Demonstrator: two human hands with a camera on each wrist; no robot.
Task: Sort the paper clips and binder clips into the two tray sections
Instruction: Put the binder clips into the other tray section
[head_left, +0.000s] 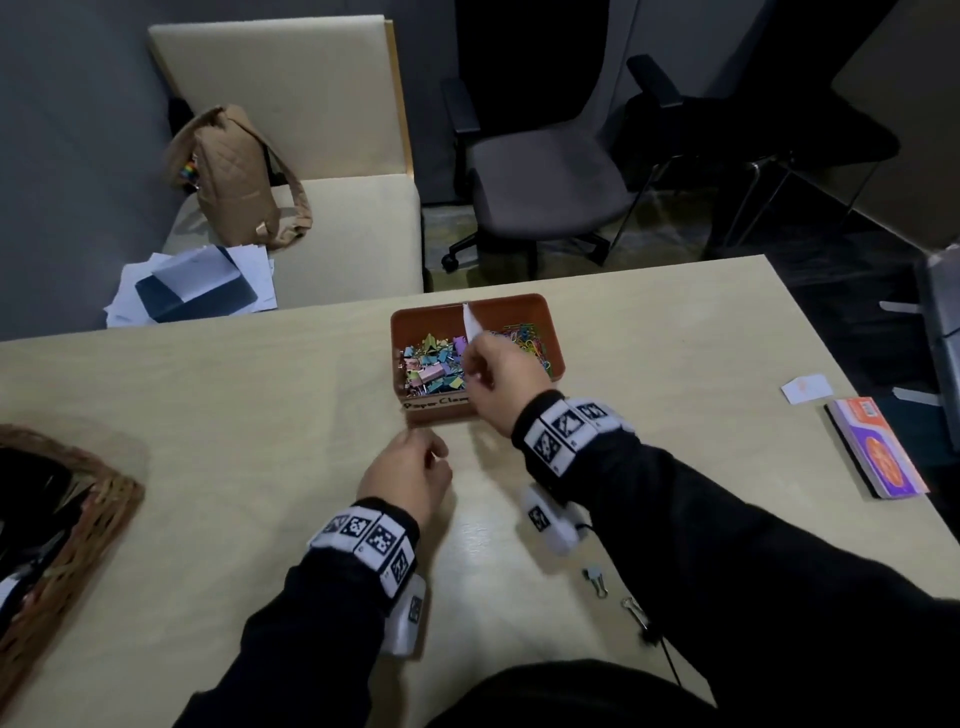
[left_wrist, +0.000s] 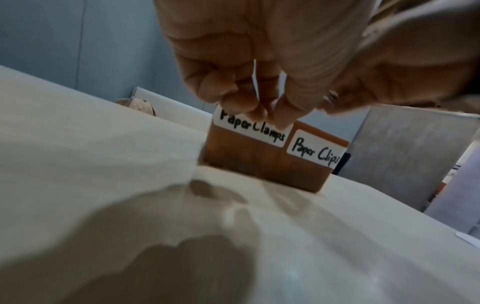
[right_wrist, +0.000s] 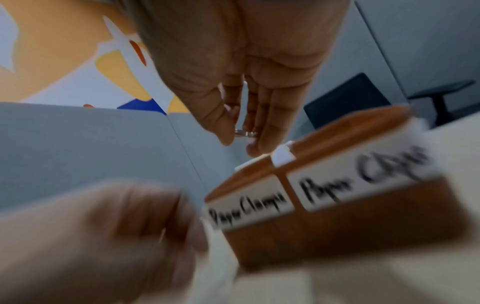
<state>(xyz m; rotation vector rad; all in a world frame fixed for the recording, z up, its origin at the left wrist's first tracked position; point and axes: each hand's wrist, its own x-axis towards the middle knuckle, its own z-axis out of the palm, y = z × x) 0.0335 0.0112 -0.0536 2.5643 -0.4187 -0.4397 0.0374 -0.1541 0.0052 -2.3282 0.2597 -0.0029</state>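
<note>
A brown tray (head_left: 519, 300) stands mid-table, split by a white divider (head_left: 470, 319). Colourful binder clips (head_left: 434, 364) fill its left section and paper clips (head_left: 524, 338) its right. Its front wall (left_wrist: 259, 164) carries the labels "Paper Clamps" and "Paper Clips". My right hand (head_left: 475, 364) hovers over the tray's front middle and pinches a small shiny clip (right_wrist: 245, 133). In front of the tray my left hand (head_left: 434, 452) hangs just above the table with curled fingers; a bit of shiny wire (left_wrist: 331, 96) shows between thumb and forefinger. Two loose binder clips (head_left: 596, 581) lie by my right forearm.
A wicker basket (head_left: 78, 499) sits at the table's left edge. An orange notepad (head_left: 878, 452) and a white card (head_left: 807, 387) lie at the right. Beyond the table stand a beige seat with a bag (head_left: 234, 171) and a grey office chair (head_left: 550, 176).
</note>
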